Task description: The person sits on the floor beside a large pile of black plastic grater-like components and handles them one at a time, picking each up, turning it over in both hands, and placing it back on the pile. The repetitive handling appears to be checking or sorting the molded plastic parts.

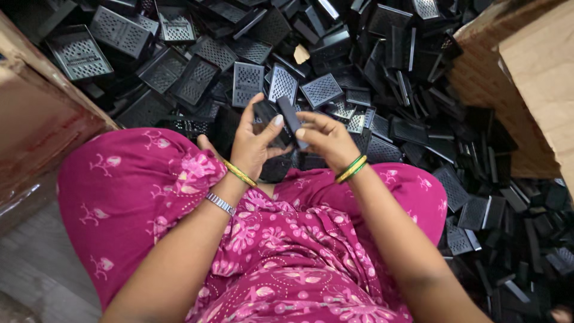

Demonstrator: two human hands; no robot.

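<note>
Head view: the left hand (254,143) and right hand (326,140) together grip a small black plastic part (291,119) between their fingertips, above the pink-clad lap (287,239). Just beyond the part lies a heap of black perforated trays (251,81), with a cardboard box (526,78) to its right.

Materials and finishes: black moulded plastic, printed cloth, cardboard, metal bangles.

Small black part (291,117): plastic, showing smooth and semi-matt between left hand (254,143) and right hand (326,140). Far heap of perforated trays (248,81): black plastic, catching a dull sheen. Pink garment (287,239): soft matt printed cloth. Right carton (526,72): rough brown cardboard. Wrist bangles (351,168): looking glossy; silver bracelet (220,203): gleaming like metal.
</note>
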